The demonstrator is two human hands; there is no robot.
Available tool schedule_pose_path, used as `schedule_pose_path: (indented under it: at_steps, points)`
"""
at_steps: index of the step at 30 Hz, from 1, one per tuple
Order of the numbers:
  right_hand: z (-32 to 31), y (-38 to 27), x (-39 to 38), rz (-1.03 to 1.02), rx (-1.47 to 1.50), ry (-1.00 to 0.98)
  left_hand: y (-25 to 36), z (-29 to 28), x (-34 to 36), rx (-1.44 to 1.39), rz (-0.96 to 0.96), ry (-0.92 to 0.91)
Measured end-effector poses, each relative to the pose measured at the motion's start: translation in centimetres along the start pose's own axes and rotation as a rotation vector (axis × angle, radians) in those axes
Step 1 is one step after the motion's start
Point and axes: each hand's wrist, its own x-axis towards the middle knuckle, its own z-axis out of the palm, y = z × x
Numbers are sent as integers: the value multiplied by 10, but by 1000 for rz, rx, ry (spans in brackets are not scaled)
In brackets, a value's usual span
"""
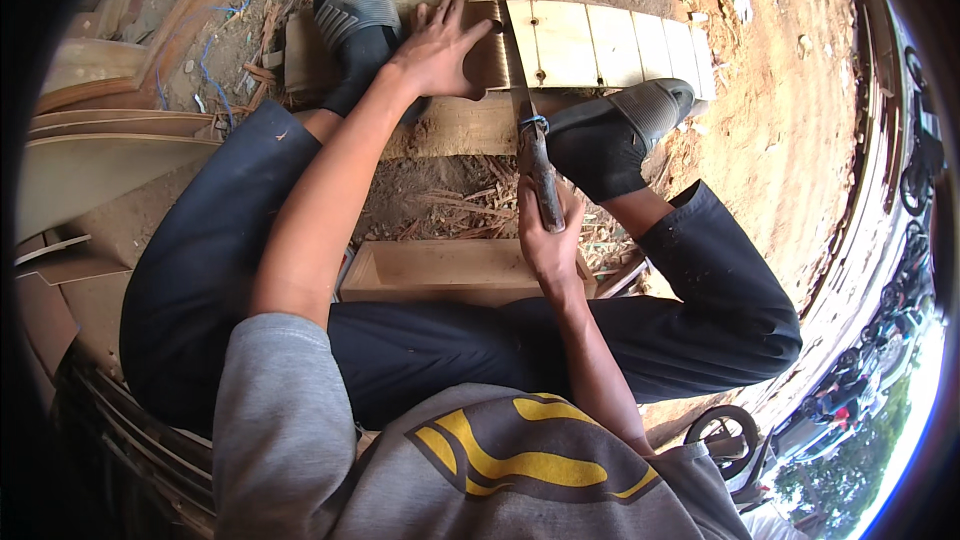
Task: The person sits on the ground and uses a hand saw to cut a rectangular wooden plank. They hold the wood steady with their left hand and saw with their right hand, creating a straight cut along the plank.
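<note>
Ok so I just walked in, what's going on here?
A seated person grips a saw by its handle in the right hand, with the blade crossing a pale board. The left hand is spread on the board, left of the blade. The left sandal is over the board's left end. Dark lines run across the board right of the blade. How deep any cut goes, I can't tell.
</note>
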Motion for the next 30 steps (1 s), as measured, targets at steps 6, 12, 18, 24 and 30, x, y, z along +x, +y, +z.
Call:
schedule_pose_path:
  at_steps: [6, 12, 18, 24, 30]
  points:
    - [8, -10, 22, 38, 55, -12, -1, 4, 0, 23, -3, 35]
    - [4, 5, 6, -13, 16, 11, 1, 0, -1, -14, -4, 11]
    - [10, -4, 19, 41, 35, -1, 0, -2, 0, -8, -1, 29]
    - [3, -1, 9, 23, -2, 0, 1, -3, -1, 14, -13, 2]
    - [3, -3, 14, 43, 37, -15, 2, -2, -1, -23, -23, 16]
